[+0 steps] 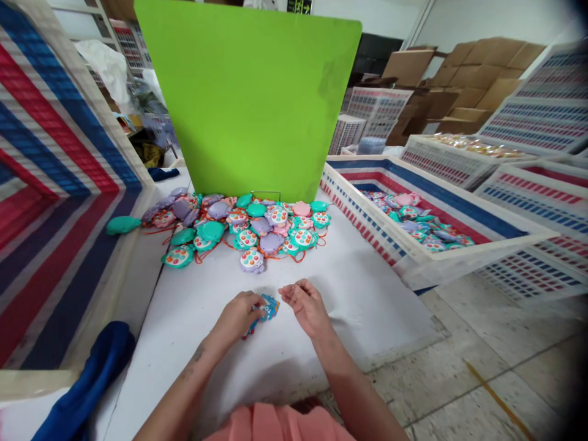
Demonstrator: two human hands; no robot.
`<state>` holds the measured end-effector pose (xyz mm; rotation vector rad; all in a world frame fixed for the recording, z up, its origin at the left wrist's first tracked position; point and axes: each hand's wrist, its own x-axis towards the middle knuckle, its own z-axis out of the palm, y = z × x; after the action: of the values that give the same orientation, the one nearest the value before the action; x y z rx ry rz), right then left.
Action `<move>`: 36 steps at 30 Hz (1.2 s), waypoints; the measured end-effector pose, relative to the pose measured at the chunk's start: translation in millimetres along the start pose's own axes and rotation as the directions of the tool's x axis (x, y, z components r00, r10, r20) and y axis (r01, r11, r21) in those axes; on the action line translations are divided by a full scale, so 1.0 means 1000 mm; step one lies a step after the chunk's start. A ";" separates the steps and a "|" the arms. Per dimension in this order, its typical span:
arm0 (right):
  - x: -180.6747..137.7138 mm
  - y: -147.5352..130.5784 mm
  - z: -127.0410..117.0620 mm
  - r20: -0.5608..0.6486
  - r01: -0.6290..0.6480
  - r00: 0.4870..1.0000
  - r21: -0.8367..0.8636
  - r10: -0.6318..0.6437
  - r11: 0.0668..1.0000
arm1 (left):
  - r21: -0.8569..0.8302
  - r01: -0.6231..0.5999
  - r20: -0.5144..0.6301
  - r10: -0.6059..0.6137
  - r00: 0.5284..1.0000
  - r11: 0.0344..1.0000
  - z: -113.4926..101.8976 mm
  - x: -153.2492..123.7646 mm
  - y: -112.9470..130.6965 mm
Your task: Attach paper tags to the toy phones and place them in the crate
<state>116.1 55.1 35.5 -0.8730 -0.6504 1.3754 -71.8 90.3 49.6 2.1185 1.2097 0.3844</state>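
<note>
Over the near part of the white table, my left hand [243,311] grips a blue printed card [269,308], with its fingers closed over the card's left side. My right hand [305,304] is raised just to the right of the card, thumb and fingertips pinched together. Whatever lies between those fingertips, if anything, is too small to make out. Beyond both hands, a purple animal-shaped toy [252,261] with coloured dots on a white face lies nearest. Behind it spreads a pile of similar teal, purple and pink toys [211,233] with orange cords.
A green board [252,98] stands upright behind the pile. On the right, a striped crate [459,254] holds more toys; on the left, another striped crate [68,275] is tipped toward the table. Blue cloth [98,373] hangs at the near left. Cartons [478,79] are stacked at the back.
</note>
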 end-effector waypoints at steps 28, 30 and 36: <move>-0.003 0.023 0.002 0.049 0.004 0.998 -0.624 0.034 0.781 | -0.488 0.264 0.026 -0.289 0.957 0.832 -0.001 0.006 -0.038; -0.005 0.022 0.005 0.068 0.037 0.998 -0.654 0.010 0.755 | -0.494 0.258 0.023 -0.284 0.958 0.830 -0.004 0.004 -0.035; -0.012 0.021 0.016 0.159 0.188 0.982 -0.761 -0.102 0.620 | -0.622 0.203 0.066 -0.208 0.976 0.757 -0.006 0.001 -0.019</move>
<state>90.2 45.5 27.5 -1.3987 -1.4302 0.9597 -86.8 100.6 41.8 1.3923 1.1043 0.5996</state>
